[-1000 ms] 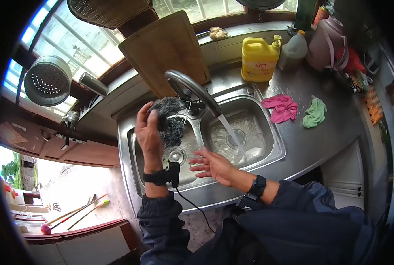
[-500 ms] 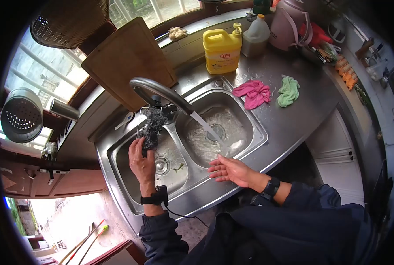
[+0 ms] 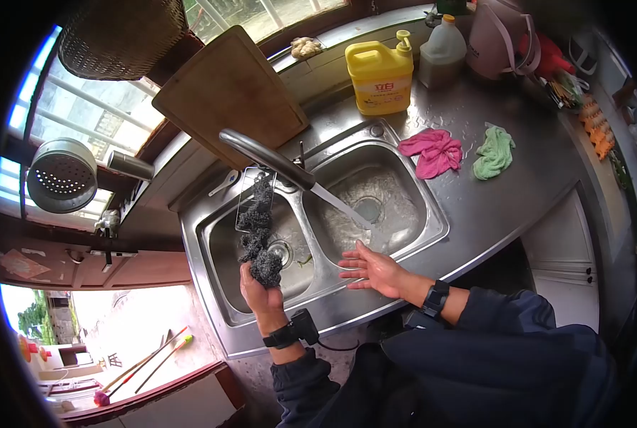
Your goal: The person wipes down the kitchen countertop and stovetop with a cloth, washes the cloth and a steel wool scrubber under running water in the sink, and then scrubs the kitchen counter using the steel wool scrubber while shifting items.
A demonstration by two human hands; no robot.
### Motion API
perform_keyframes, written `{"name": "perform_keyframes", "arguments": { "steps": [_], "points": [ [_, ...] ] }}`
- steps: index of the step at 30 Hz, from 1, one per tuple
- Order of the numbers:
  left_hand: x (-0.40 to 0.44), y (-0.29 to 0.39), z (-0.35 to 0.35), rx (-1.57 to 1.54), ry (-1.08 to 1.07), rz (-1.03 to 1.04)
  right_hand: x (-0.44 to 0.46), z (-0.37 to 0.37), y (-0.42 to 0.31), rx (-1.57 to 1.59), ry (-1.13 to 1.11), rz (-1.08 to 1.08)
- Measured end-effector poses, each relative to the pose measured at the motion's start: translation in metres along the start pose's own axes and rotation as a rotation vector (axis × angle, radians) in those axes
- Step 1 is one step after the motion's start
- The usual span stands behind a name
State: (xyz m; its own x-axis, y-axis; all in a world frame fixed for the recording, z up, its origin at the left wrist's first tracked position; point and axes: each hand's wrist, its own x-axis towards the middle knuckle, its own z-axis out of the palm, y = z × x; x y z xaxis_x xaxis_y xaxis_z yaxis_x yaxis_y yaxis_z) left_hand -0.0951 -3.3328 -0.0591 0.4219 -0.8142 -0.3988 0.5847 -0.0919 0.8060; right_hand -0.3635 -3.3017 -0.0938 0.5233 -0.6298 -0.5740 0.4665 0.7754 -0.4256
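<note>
My left hand [image 3: 260, 294] is over the front of the left basin [image 3: 222, 279], with its fingers closed round one end of a dark grey steel wool scourer [image 3: 266, 268]. The scourer is stretched into a long, loose strand that runs back to a wire rack [image 3: 241, 208] beside the faucet. My right hand [image 3: 375, 271] holds nothing; palm up and fingers apart, it hovers at the front rim of the right basin [image 3: 432, 227]. Water [image 3: 340, 205] pours from the faucet [image 3: 268, 158] into that basin.
Behind the sink stand a yellow detergent jug [image 3: 380, 77], a cloudy plastic jug [image 3: 442, 53] and a pink thermos [image 3: 495, 39]. A pink cloth [image 3: 432, 153] and a green cloth [image 3: 494, 152] lie on the right counter. A wooden cutting board [image 3: 229, 93] leans behind the faucet.
My left hand has drawn toward me from the wire rack, pulling the scourer out into a strand. My right hand stays nearly in place, open. The camera view has shifted slightly.
</note>
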Motion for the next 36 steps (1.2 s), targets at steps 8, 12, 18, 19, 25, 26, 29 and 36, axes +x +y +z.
{"name": "perform_keyframes", "arguments": {
  "steps": [8, 12, 18, 19, 25, 26, 29, 36],
  "points": [
    [-0.026, -0.015, 0.03, 0.074, -0.006, 0.11, 0.035, 0.074, -0.018, -0.026, -0.202, -0.093],
    [-0.044, 0.001, 0.048, 0.409, -0.145, 0.183, 0.052, 0.104, -0.029, -0.027, -0.243, -0.109],
    [-0.024, 0.053, 0.065, 1.067, -0.074, 0.663, 0.066, 0.114, -0.024, 0.008, -0.059, -0.164],
    [-0.014, 0.06, 0.077, 1.179, -0.157, 0.699, 0.071, 0.113, -0.021, -0.036, -0.054, -0.206],
    [0.069, 0.054, 0.101, 1.655, -0.513, 0.702, 0.064, 0.087, -0.005, -0.294, -0.05, -0.395],
    [0.079, 0.054, 0.099, 1.609, -0.471, 0.653, 0.051, 0.08, -0.009, -0.304, -0.034, -0.375],
    [0.106, 0.059, 0.085, 1.449, -0.382, 0.726, 0.014, 0.046, -0.023, -0.103, -0.072, -0.246],
    [0.143, 0.045, 0.056, 1.264, -0.083, 1.028, -0.019, -0.027, -0.031, 0.192, 0.204, -0.16]
  ]
}}
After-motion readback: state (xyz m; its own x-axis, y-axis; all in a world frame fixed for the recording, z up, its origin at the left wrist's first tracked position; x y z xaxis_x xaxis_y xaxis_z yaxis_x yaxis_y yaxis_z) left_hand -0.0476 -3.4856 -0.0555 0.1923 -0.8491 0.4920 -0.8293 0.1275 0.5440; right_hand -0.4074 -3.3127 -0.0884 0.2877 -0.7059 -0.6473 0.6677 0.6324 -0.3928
